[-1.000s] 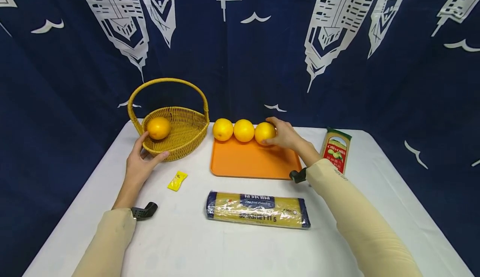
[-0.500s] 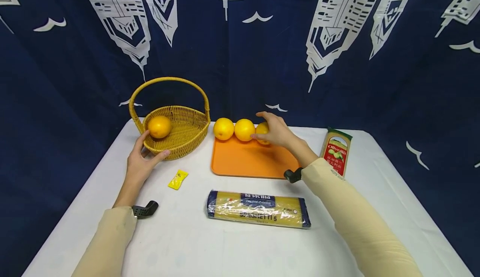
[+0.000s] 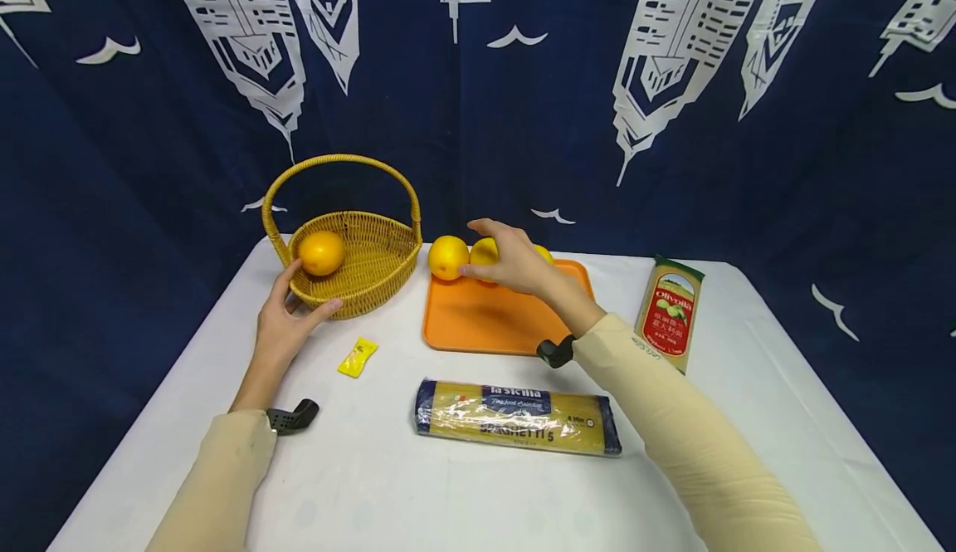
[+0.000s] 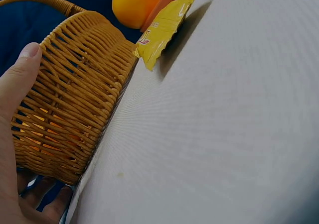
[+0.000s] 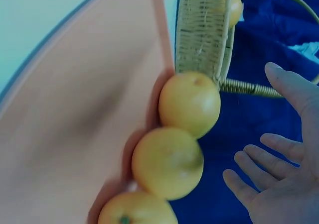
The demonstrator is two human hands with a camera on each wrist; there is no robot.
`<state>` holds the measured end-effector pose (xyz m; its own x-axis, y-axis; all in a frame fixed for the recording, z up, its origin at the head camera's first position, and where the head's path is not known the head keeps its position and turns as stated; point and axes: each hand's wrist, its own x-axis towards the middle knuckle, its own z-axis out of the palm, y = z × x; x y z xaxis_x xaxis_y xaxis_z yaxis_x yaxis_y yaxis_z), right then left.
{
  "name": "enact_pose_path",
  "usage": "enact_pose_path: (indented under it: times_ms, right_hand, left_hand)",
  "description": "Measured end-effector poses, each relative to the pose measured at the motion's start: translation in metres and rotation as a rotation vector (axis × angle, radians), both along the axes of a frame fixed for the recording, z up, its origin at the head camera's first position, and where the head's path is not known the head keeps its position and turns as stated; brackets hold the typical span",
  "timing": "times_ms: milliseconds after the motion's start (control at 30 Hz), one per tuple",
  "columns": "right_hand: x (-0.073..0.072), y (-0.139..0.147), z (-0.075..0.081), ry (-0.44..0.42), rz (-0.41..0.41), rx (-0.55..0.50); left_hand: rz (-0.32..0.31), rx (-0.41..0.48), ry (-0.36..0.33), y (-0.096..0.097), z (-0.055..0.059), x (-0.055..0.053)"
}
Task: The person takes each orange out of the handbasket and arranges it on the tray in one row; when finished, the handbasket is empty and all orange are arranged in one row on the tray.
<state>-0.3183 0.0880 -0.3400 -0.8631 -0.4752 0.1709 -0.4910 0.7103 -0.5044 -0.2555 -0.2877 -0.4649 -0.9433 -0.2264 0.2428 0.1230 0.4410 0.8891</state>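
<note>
Beige-sleeved, the right grip [image 3: 515,260] hangs over the row of fruit, fingers spread and holding nothing; the right wrist view shows it apart from them. Just left of its thumb tip, in the head view, lies the leftmost orange [image 3: 448,257]; the middle orange [image 3: 485,250] is partly hidden by the hand, the right-hand orange [image 3: 545,254] mostly so. Being round, none offers a long axis, but their row runs left to right along the far edge of the orange tray [image 3: 478,324]. This grip is much nearer to them than the left grip [image 3: 282,326], which holds the wicker basket [image 3: 373,290] at its left end, thumb against the front wall, fingers round the side. That basket stands just left of the tray, with the fourth orange [image 3: 322,253] inside. Compared with a second ago, the right grip has moved left from the right-hand orange; left grip, basket and fruit look unmoved.
</note>
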Motion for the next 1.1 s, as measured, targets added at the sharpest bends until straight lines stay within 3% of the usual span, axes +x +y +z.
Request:
enact_pose_path:
  times_ms: [533, 900, 1100]
  right_hand:
    - [0.007, -0.052, 0.005, -0.004, 0.056, -0.025]
    - [0.007, -0.097, -0.004, -0.053, 0.063, -0.117]
    - [0.005, -0.129, -0.016, -0.056, 0.04, -0.159]
  left_hand:
    - [-0.022, 0.015, -0.005, 0.007, -0.003, -0.006]
    - [-0.033, 0.028, 0.003, 0.009, -0.001, -0.007]
    - [-0.008, 0.035, -0.016, 0.003, 0.001, 0.0]
